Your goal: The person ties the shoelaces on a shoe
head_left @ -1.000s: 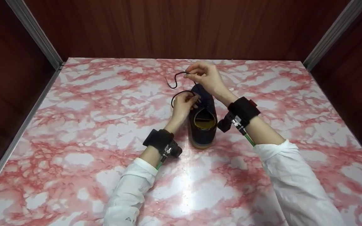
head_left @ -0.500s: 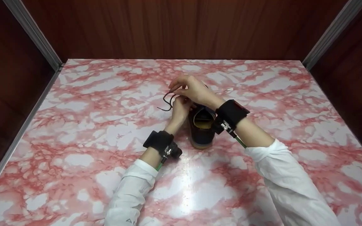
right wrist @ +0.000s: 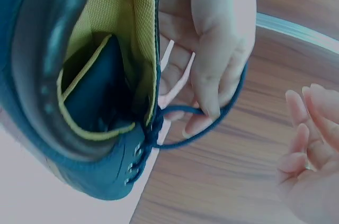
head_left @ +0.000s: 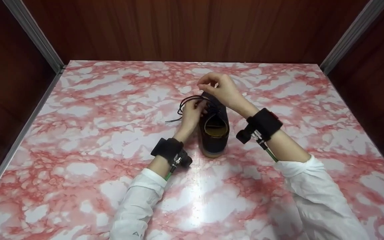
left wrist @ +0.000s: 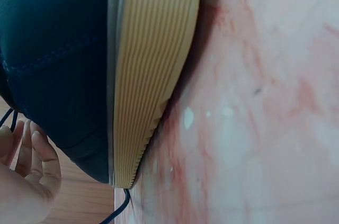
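A dark blue lace-up shoe (head_left: 214, 144) stands on the table, toe pointing away, its yellow lining visible inside (right wrist: 124, 1). My left hand (head_left: 190, 115) is beside the shoe's left side. In the right wrist view, that hand (right wrist: 220, 33) pinches the dark shoelace (right wrist: 177, 143) between thumb and finger, near the tongue. The lace (head_left: 186, 99) arcs over the hand, and a loose end lies left of it. My right hand (head_left: 227, 91) hovers above the toe, to the right. Its fingers (right wrist: 312, 113) are loosely bent with nothing between them.
The red-and-white marbled table (head_left: 88, 140) spreads all around the shoe. Dark wood-grain panels (head_left: 192, 30) rise at the back and on both sides, with grey metal strips (head_left: 32, 33) at the corners. Wrist cameras (head_left: 245, 134) sit near the shoe.
My right hand carried a lace end leftward and down over the left hand, let go of it, and moved back right and up. The left hand stayed nearly in place.
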The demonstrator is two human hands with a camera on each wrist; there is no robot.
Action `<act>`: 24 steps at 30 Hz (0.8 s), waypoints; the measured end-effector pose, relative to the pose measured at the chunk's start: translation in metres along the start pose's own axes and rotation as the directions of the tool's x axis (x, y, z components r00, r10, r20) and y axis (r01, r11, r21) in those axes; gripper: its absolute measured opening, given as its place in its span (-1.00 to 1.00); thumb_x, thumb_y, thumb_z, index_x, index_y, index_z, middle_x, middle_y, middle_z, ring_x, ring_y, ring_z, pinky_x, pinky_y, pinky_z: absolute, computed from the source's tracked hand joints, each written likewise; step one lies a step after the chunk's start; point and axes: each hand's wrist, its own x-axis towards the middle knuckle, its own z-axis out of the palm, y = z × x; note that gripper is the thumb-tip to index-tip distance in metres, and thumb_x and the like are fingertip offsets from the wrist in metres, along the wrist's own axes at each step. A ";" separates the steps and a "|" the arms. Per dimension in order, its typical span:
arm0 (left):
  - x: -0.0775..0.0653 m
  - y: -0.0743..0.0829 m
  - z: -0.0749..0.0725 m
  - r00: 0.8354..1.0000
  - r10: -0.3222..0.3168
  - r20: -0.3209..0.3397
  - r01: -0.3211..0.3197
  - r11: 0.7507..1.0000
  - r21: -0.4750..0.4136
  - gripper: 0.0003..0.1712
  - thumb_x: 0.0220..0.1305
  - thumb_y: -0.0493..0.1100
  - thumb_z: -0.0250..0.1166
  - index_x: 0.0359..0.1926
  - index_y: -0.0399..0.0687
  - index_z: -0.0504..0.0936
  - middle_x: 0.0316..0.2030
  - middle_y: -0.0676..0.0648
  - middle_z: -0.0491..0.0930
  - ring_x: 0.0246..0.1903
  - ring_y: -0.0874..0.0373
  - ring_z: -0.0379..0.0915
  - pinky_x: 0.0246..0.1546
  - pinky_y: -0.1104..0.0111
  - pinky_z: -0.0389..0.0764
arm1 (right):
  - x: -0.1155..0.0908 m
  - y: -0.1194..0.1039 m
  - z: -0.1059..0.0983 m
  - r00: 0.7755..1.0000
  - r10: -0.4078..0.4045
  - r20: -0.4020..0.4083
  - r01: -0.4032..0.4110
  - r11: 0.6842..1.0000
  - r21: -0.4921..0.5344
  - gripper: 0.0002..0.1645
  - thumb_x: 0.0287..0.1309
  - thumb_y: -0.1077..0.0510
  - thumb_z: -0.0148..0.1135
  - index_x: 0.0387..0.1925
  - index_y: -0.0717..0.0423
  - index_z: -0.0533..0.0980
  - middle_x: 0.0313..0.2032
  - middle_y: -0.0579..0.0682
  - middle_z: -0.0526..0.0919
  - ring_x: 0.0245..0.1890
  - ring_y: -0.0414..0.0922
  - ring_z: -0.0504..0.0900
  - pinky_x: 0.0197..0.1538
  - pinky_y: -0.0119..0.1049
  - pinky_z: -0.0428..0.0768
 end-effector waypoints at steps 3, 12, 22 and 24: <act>-0.001 0.008 -0.001 0.999 -0.032 0.006 0.032 0.999 0.032 -0.79 -0.08 -0.07 -0.02 -0.51 -0.11 0.45 -0.70 -0.03 0.40 -0.74 0.21 0.31 -0.83 0.35 0.27 | -0.005 0.009 -0.006 0.998 0.021 -0.067 -0.021 1.000 -0.008 -0.81 -0.26 0.01 0.01 -0.54 0.00 0.43 -0.61 -0.16 0.42 -0.63 -0.27 0.31 -0.59 -0.42 0.23; -0.006 0.021 -0.003 0.996 -0.087 -0.017 0.088 0.995 0.056 -0.74 -0.05 -0.07 -0.06 -0.53 -0.20 0.40 -0.75 -0.09 0.39 -0.76 0.18 0.30 -0.76 0.31 0.30 | -0.036 0.036 0.004 0.994 0.089 -0.060 -0.093 0.993 -0.076 -0.80 -0.29 0.01 0.04 -0.59 0.05 0.41 -0.65 -0.14 0.40 -0.68 -0.28 0.30 -0.62 -0.44 0.25; 0.004 -0.005 0.000 0.998 -0.055 -0.006 0.055 0.998 0.020 -0.72 -0.10 0.00 -0.04 -0.43 -0.06 0.42 -0.71 -0.07 0.39 -0.74 0.18 0.30 -0.86 0.31 0.25 | -0.039 0.048 0.020 0.993 0.069 -0.101 -0.095 0.955 -0.282 -0.74 -0.37 -0.11 0.05 -0.64 -0.02 0.41 -0.69 -0.22 0.38 -0.69 -0.34 0.32 -0.61 -0.48 0.26; 0.005 -0.010 0.002 0.999 -0.049 -0.007 0.050 0.998 0.027 -0.68 -0.13 0.06 -0.06 -0.43 -0.05 0.41 -0.71 -0.06 0.39 -0.74 0.18 0.30 -0.87 0.32 0.24 | -0.038 0.049 0.022 0.990 0.076 -0.115 -0.109 0.942 -0.319 -0.72 -0.38 -0.14 0.03 -0.64 -0.04 0.41 -0.69 -0.24 0.37 -0.69 -0.35 0.31 -0.62 -0.47 0.26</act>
